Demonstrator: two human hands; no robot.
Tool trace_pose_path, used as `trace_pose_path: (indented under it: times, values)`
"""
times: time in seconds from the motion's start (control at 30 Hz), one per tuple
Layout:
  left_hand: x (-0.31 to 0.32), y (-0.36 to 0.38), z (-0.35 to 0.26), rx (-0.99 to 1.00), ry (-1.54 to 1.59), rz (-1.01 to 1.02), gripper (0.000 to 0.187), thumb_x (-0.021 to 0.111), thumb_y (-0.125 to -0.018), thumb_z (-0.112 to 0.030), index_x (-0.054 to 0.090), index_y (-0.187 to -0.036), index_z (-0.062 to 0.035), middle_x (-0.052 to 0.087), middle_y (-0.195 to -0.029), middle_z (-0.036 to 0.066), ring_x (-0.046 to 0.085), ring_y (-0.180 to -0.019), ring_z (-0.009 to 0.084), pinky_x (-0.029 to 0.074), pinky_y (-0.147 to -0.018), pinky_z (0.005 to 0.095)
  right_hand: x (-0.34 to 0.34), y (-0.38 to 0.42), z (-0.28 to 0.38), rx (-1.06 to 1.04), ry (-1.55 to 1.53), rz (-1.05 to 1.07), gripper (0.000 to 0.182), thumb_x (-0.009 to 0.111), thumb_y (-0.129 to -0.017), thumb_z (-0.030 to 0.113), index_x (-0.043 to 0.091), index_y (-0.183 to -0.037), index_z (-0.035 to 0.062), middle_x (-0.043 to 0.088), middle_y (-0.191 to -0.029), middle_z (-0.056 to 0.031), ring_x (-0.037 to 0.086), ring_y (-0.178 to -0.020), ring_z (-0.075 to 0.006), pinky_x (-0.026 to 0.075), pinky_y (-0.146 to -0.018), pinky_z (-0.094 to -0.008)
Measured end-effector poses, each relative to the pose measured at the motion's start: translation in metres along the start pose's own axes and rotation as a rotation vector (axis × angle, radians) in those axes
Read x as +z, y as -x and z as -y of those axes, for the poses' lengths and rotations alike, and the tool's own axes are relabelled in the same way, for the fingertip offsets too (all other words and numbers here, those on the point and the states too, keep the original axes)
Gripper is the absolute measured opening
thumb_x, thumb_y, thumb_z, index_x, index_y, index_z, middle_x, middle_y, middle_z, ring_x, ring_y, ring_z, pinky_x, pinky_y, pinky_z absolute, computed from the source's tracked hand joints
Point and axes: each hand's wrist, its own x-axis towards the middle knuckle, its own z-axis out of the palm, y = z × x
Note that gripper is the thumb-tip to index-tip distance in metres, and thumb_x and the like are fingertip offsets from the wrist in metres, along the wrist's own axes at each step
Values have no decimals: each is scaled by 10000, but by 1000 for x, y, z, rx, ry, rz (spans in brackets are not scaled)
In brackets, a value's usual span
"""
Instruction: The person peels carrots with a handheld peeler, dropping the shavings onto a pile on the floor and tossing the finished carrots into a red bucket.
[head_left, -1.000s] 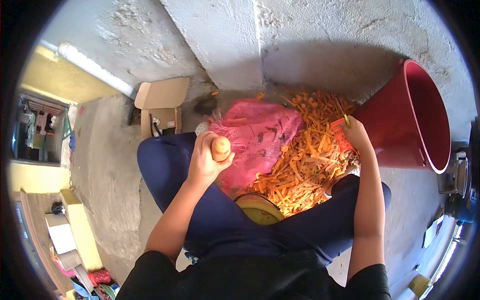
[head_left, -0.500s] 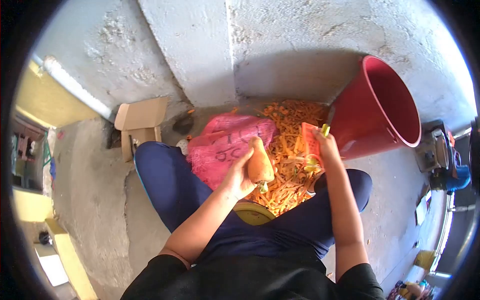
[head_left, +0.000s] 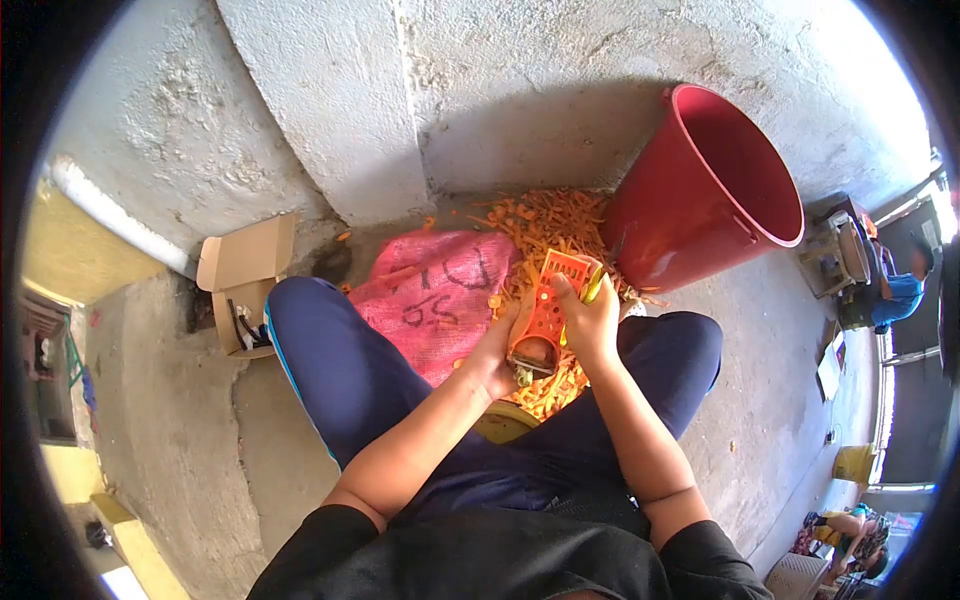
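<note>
My left hand is closed around a thick carrot with a green stem stub at its near end. Over the carrot lies an orange plastic grater with holes, which covers most of it; the carrot shows through the grater's near opening. My right hand grips this grater, its thumb on the upper face. A yellow-green piece sticks out by the right fingers; I cannot make out what it is. Below the hands are heaped orange peelings and part of a yellow container between my legs.
A pink woven sack lies left of the peelings. To the right leans a tall red bin. An open cardboard box stands by the left knee, against the rough wall. Other people are at the far right.
My right hand has brought the orange grater leftward and onto the carrot. Both hands now meet in the middle, where before they were apart. The camera view has shifted slightly.
</note>
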Motion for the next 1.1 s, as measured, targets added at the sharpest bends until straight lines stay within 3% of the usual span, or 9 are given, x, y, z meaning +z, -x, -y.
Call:
trace_pose_path:
  times: [0.23, 0.33, 0.5, 0.63, 0.7, 0.77, 0.83, 0.97, 1.1]
  values:
    - [-13, 0, 5, 3, -66, 26, 410, 310, -901, -373, 434, -1141, -66, 541, -1053, 108, 563, -903, 226, 487, -763, 375, -4, 0, -5, -17, 132, 15, 276, 595, -771, 124, 478, -982, -9, 580, -742, -123, 564, -632, -167, 450, -594, -288]
    - [-15, 0, 1, 15, -138, 32, 411, 301, -903, -388, 436, -1132, -75, 562, -976, 83, 580, -827, 193, 505, -697, 340, -1, -3, 1, 46, 173, 28, 205, 592, -783, 101, 504, -936, -4, 579, -771, -61, 547, -671, -112, 455, -608, -251]
    - [-15, 16, 2, -38, -251, 119, 438, 337, -887, -421, 429, -1138, -74, 575, -927, 83, 591, -775, 173, 509, -658, 319, -18, -42, -46, 181, 72, -71, 187, 591, -775, 134, 511, -888, 8, 582, -762, -96, 545, -689, -167, 438, -637, -303]
    - [-12, 17, 1, -127, -195, 102, 480, 376, -870, -440, 421, -1149, -52, 565, -948, 93, 585, -781, 172, 500, -662, 310, -32, -69, -76, 56, 295, -206, 184, 583, -784, 146, 507, -873, 4, 572, -746, -106, 527, -683, -182, 428, -642, -311]
    - [-7, 20, -2, -92, -238, 129, 486, 395, -864, -440, 420, -1146, -44, 561, -956, 94, 581, -779, 175, 495, -677, 308, -47, -82, -79, 203, 132, -285, 108, 549, -822, 125, 513, -814, 24, 505, -665, -1, 432, -569, -73, 383, -517, -246]
    - [-5, 22, -8, -84, -193, 107, 479, 433, -848, -429, 430, -1111, -30, 564, -921, 115, 584, -750, 204, 495, -679, 320, -52, -82, -72, 228, -57, -312, 76, 535, -827, 103, 514, -820, 30, 497, -648, 6, 436, -547, -61, 371, -480, -233]
    - [-1, 18, -15, -21, -217, -73, 464, 418, -849, -428, 455, -1045, -9, 574, -862, 164, 599, -722, 260, 510, -651, 365, -43, -74, -65, 163, -188, -238, 68, 515, -828, 69, 520, -881, 26, 550, -733, -20, 504, -610, -76, 412, -528, -217]
    - [-18, -2, -22, 53, -275, -33, 449, 434, -846, -415, 439, -1132, -69, 571, -968, 129, 598, -817, 231, 502, -725, 380, -14, -29, -19, 99, -47, -12, 169, 509, -836, 84, 468, -987, 19, 567, -804, -45, 535, -711, -87, 446, -625, -223]
    - [-1, 5, -20, 42, -157, -74, 386, 332, -895, -341, 448, -1133, -60, 570, -1002, 95, 594, -838, 197, 507, -722, 327, 4, -6, -3, 94, -115, 82, 257, 576, -803, 145, 459, -981, 3, 574, -772, -86, 567, -646, -132, 461, -588, -256]
